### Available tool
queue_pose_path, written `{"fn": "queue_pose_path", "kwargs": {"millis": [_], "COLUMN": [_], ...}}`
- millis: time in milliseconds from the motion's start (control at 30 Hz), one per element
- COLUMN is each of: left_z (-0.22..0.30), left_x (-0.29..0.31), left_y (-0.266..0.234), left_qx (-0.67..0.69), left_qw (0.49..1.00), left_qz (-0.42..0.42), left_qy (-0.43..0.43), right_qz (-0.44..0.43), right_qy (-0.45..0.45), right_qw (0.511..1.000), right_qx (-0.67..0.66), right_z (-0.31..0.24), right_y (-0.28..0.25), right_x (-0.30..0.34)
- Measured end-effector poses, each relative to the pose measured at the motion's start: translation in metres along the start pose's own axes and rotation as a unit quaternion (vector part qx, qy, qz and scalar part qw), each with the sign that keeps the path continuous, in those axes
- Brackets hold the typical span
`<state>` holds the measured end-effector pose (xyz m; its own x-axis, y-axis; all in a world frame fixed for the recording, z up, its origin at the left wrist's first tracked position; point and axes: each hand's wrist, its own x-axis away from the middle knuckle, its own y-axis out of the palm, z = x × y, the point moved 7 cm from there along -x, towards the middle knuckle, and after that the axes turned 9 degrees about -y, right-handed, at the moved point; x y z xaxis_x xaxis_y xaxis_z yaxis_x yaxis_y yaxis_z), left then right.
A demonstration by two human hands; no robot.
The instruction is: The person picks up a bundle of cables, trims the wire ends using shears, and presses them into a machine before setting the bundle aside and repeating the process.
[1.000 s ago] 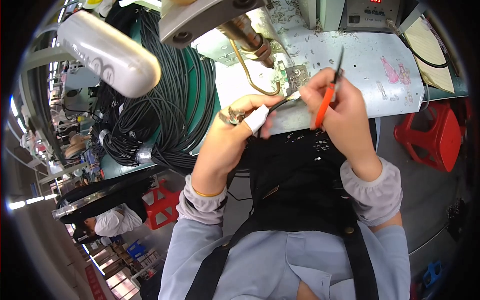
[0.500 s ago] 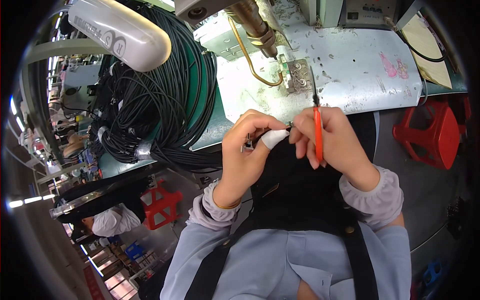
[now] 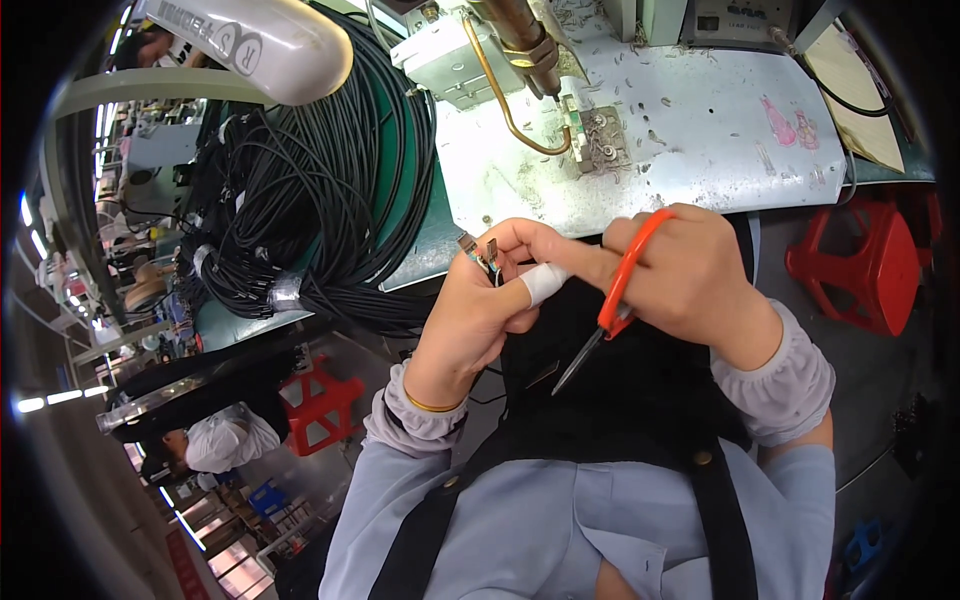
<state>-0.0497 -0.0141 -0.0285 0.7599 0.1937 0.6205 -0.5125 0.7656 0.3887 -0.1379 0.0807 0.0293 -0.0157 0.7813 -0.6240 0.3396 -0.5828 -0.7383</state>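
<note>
My left hand (image 3: 485,300) is closed, its thumb wrapped in white tape. Small metal connectors (image 3: 468,243) with thin coloured wires poke out between its fingers, at the end of a dark cable mostly hidden by the hand. My right hand (image 3: 685,275) is wrapped round orange-handled scissors (image 3: 632,262), the pointed dark blades aimed down toward my apron. Its forefinger reaches to the left hand's taped thumb; whatever lies between those fingertips is hidden. Both hands are above my lap, just in front of the bench edge.
A press-like machine (image 3: 525,55) with a copper tube stands over a small metal fixture (image 3: 603,138) on the metal-topped bench (image 3: 720,150), strewn with scraps. Coiled black cables (image 3: 320,190) pile up at left, under a white lamp (image 3: 265,50). A red stool (image 3: 865,265) stands at right.
The scissors have swung from blades pointing up to blades pointing down left. My right hand has turned over, and the left has rolled, bringing the connectors up into sight.
</note>
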Motion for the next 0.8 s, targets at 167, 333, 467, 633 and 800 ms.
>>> {"fn": "queue_pose_path", "kwargs": {"millis": [167, 333, 467, 633, 800], "left_z": [-0.003, -0.003, 0.007, 0.016, 0.003], "left_x": [0.002, 0.003, 0.008, 0.024, 0.010], "left_y": [0.000, -0.003, 0.000, 0.013, 0.004], "left_qx": [0.015, -0.046, -0.243, -0.345, -0.164], "left_qw": [1.000, 0.998, 0.950, 0.861, 0.971], "left_qz": [-0.005, 0.040, 0.107, 0.173, 0.122], "left_qy": [-0.013, 0.009, 0.165, 0.331, 0.122], "right_qz": [0.084, 0.078, 0.045, 0.044, 0.126], "right_qy": [-0.013, 0.052, 0.076, 0.244, 0.359], "right_qw": [0.996, 0.995, 0.996, 0.945, 0.812], "right_qx": [-0.034, -0.040, 0.007, -0.212, -0.443], "right_z": [-0.001, 0.002, -0.008, 0.006, 0.014], "right_y": [0.002, 0.005, 0.007, 0.020, 0.037], "right_x": [0.008, 0.007, 0.004, 0.020, 0.036]}}
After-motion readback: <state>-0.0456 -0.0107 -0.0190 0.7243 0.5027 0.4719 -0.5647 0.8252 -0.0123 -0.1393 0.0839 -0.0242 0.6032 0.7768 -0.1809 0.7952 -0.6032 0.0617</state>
